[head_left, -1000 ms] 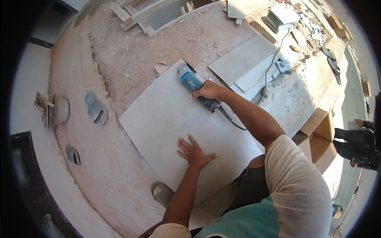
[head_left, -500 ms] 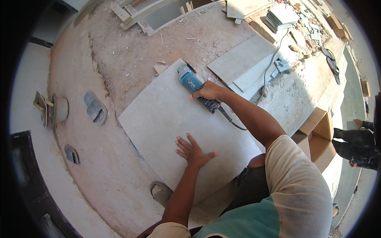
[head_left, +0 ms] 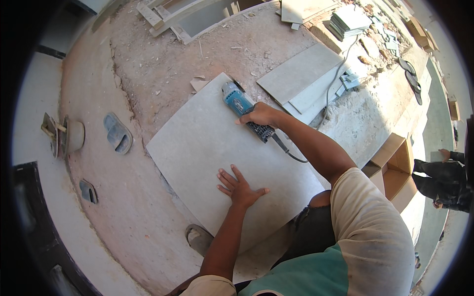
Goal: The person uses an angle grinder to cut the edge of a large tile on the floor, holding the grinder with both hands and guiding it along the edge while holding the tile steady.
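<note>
My right hand (head_left: 259,114) is wrapped around a blue and black angle grinder (head_left: 236,101), whose head rests at the upper edge of a large pale grey tile (head_left: 190,143). The grinder's dark cord (head_left: 289,153) trails down and right from its rear. Lower on the tile, my left hand (head_left: 238,188) lies flat with its fingers spread. My bent knee (head_left: 318,201) is beside the tile's lower right, and a grey slipper (head_left: 197,239) shows at its lower left edge.
Loose slippers (head_left: 118,133) and buckets (head_left: 74,135) lie left. Grey boards (head_left: 301,74), stacked tiles (head_left: 350,22), rubble (head_left: 370,52) and flip-flops (head_left: 412,79) are upper right. An open cardboard box (head_left: 395,167) sits right, beside a person in dark clothing (head_left: 439,182). A framed opening (head_left: 197,19) is at the top.
The view has shifted very slightly. My hands, the grinder and the tile keep practically the same places relative to one another.
</note>
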Demonstrator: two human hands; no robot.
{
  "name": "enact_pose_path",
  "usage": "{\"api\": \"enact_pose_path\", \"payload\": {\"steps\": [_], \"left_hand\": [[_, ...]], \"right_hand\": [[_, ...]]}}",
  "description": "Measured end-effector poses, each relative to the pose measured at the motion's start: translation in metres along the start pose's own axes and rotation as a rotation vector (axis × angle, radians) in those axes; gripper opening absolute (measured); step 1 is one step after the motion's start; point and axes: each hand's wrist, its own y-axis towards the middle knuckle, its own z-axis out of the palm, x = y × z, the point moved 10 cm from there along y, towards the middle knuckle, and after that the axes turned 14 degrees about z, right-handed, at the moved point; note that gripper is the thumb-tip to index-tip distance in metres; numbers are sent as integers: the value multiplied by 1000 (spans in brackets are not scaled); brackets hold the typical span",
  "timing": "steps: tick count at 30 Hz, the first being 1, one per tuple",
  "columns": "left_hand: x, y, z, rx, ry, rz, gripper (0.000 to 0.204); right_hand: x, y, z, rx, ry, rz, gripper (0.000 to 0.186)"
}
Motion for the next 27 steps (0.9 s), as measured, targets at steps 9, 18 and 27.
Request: {"api": "enact_pose_path", "payload": {"steps": [9, 18, 27], "left_hand": [[0, -1, -1, -7, -8, 1, 159], [-2, -1, -2, 3, -6, -9, 159], [-1, -2, -2, -13, -10, -3, 158]], "right_hand": [[-5, -2, 4, 20, 8, -9, 91], [-13, -2, 3, -17, 22, -3, 88], [-16, -7, 6, 22, 19, -10, 86]]}}
